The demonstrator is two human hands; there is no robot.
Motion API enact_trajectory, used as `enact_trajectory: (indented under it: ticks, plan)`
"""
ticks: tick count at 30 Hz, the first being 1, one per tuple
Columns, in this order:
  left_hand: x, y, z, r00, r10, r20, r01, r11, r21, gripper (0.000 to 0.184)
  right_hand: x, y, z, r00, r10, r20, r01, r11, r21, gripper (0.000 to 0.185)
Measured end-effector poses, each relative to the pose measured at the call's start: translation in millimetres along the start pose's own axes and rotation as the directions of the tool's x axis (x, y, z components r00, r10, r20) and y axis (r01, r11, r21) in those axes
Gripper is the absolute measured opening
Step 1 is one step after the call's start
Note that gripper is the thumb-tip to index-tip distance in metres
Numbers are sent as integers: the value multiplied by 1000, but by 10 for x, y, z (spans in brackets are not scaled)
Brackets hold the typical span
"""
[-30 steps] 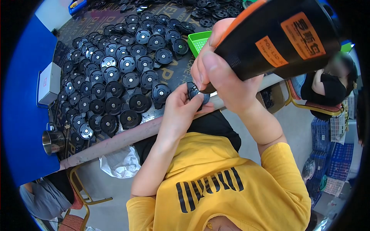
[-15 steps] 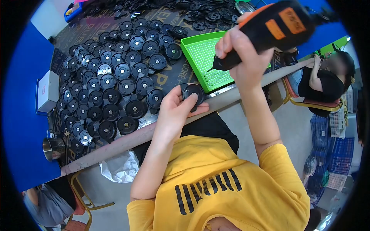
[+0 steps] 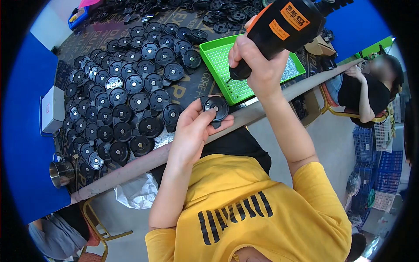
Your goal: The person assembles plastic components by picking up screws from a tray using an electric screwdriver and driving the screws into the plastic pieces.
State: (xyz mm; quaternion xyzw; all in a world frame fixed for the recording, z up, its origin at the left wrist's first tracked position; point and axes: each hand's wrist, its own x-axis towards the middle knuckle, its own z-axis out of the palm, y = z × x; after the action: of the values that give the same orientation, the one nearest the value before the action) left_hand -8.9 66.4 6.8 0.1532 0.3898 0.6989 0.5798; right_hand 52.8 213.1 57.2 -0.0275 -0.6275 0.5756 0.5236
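My left hand (image 3: 194, 124) grips a round black plastic part (image 3: 217, 107) at the table's front edge, thumb on its face near the silvery centre. In my right hand (image 3: 262, 65) is a black electric screwdriver (image 3: 286, 28) with orange labels, wrapped by my fingers. Its thin bit points down and left, above the green tray (image 3: 208, 65) and apart from the part. Small silvery screws (image 3: 291, 71) lie in the tray's right end. Left of my hands, many similar black round parts (image 3: 150, 126) cover the table in rows.
A dark pile of black parts (image 3: 227, 15) sits at the back. On the left are a white box (image 3: 53, 109) and a metal cup (image 3: 61, 172). A padded rail (image 3: 126, 174) runs along the front edge. Another person (image 3: 364, 89) sits at the right.
My right hand has moved left and slightly down with the screwdriver, uncovering the tray's screws. The part in my left hand has tilted, and its centre now shows.
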Motion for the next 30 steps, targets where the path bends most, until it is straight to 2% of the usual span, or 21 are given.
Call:
enact_trajectory:
  ticks: [10,12,17,18,20,21,24,25,27,28,30]
  plan:
    - [2,-22,-18,1000,26,-1,-26,1000,15,24,-3,-7,-1,1000,0,16,0,1000,-29,12]
    - [3,-18,-17,1000,31,0,-31,999,15,24,11,-44,12,999,0,36,2,997,-77,21]
    - [15,-39,-22,999,36,12,-36,999,-4,23,61,-277,-24,996,-31,85,39,995,-95,26]
    - [17,-40,-22,999,33,9,-33,999,-6,23,65,-352,-37,992,-1,126,8,998,-60,27]
    - [20,-33,-18,1000,26,0,-26,999,18,23,5,-493,71,984,12,176,-48,979,200,28]
    - [22,-35,-25,1000,24,-1,-24,1000,17,23,-15,-531,100,975,22,221,-73,971,228,28]
    - [17,-29,-25,999,25,23,-25,1000,-1,24,-95,-619,183,947,16,321,-71,985,159,26]
    - [9,-11,3,1000,18,12,-17,999,-41,20,-134,-674,217,946,16,323,-71,985,159,26]
    - [1,6,26,1000,11,1,-11,997,-81,17,-206,-772,283,939,200,278,-233,968,93,26]
    - [1,11,30,1000,11,2,-10,997,-77,17,-205,-751,285,939,200,280,-234,968,93,26]
    - [0,9,36,1000,11,1,-11,997,-74,17,-213,-655,272,977,130,167,-142,988,61,23]
